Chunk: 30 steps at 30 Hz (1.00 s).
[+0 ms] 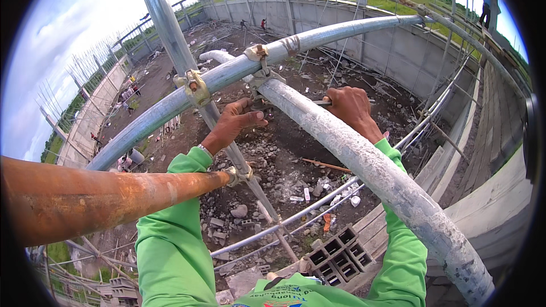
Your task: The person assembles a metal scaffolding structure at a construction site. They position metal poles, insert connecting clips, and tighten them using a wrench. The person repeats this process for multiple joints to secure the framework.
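Observation:
A metal coupler clamp [263, 79] joins a grey scaffold tube [239, 67] to a cement-crusted tube [364, 148] running down to the lower right. My left hand [232, 125] is just below and left of this clamp, thumb and fingers apart, fingertips close to its underside; I cannot tell if they touch. Beyond the crusted tube, my right hand [354, 109] is closed round a thin metal bar, seemingly a wrench [323, 102]. Its far end is hidden behind the tube near the clamp. Another clamp [194, 87] fixes the grey tube to an upright pole [165, 20].
A rusty tube [114, 199] crosses at lower left, meeting the upright at a coupler [238, 175]. Hollow concrete blocks [340, 254] sit below, beside wooden planks [372, 230]. Rubble-strewn ground [261, 162] lies far beneath. A concrete wall [335, 25] and several distant people stand beyond.

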Each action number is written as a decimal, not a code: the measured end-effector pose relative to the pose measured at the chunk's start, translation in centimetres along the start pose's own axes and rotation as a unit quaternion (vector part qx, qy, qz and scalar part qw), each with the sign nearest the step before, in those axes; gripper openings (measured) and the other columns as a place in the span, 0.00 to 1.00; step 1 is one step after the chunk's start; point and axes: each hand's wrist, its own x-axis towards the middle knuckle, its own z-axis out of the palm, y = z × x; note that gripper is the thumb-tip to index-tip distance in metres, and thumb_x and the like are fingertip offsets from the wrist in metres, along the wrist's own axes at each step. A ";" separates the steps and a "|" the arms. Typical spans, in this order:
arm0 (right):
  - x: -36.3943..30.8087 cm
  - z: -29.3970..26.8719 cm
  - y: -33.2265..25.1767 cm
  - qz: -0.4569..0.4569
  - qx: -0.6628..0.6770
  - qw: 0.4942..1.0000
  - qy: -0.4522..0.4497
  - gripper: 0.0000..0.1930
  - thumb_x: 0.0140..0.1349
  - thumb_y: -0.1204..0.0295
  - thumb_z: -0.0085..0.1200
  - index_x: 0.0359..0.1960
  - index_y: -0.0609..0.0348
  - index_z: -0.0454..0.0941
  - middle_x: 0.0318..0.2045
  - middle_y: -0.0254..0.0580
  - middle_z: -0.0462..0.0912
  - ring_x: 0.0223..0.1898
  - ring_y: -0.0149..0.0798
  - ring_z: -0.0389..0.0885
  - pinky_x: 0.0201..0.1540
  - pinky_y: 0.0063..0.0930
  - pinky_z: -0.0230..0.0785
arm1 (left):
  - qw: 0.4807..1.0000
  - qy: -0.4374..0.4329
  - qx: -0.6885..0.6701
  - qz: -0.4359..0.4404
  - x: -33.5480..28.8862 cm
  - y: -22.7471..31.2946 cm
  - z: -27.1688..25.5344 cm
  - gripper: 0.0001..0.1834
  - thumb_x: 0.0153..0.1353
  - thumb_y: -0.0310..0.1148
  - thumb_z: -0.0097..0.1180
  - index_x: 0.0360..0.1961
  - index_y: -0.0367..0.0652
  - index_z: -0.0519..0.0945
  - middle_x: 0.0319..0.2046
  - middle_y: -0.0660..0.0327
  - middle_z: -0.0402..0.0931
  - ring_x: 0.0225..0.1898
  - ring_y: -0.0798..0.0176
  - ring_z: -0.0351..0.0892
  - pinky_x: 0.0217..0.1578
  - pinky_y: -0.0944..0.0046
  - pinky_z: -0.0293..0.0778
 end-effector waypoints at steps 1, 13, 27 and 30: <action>-1.9 -1.3 -0.7 -0.031 -0.033 0.999 0.007 0.05 0.60 0.69 0.63 0.33 0.56 0.86 0.26 0.48 0.87 0.32 0.49 0.91 0.37 0.45 0.82 | 0.999 -0.021 -0.029 -0.006 0.1 -0.4 -0.2 0.31 0.73 0.38 0.68 0.70 0.33 0.75 0.60 0.58 0.82 0.56 0.63 0.86 0.65 0.58 0.80; -3.3 -1.4 -4.4 0.018 -0.152 0.982 0.106 0.08 0.63 0.65 0.62 0.28 0.51 0.82 0.20 0.34 0.85 0.23 0.40 0.88 0.27 0.37 0.79 | 0.992 -0.025 -0.112 -0.053 1.0 -1.4 -0.6 0.27 0.73 0.33 0.67 0.70 0.40 0.77 0.63 0.63 0.81 0.61 0.65 0.81 0.61 0.58 0.82; 4.0 6.3 1.5 0.003 -0.014 0.995 0.103 0.08 0.57 0.59 0.68 0.28 0.46 0.84 0.26 0.41 0.89 0.27 0.47 0.90 0.31 0.44 0.80 | 0.996 0.072 0.049 -0.018 0.3 0.4 1.0 0.25 0.65 0.40 0.77 0.54 0.33 0.82 0.41 0.62 0.87 0.39 0.71 0.86 0.45 0.67 0.83; 6.8 8.4 2.6 -0.045 0.003 0.994 0.100 0.07 0.57 0.62 0.66 0.28 0.47 0.84 0.25 0.42 0.88 0.29 0.49 0.90 0.35 0.47 0.81 | 0.995 0.085 0.052 -0.017 0.3 0.6 1.1 0.24 0.63 0.37 0.78 0.52 0.32 0.82 0.41 0.60 0.87 0.39 0.71 0.87 0.43 0.68 0.85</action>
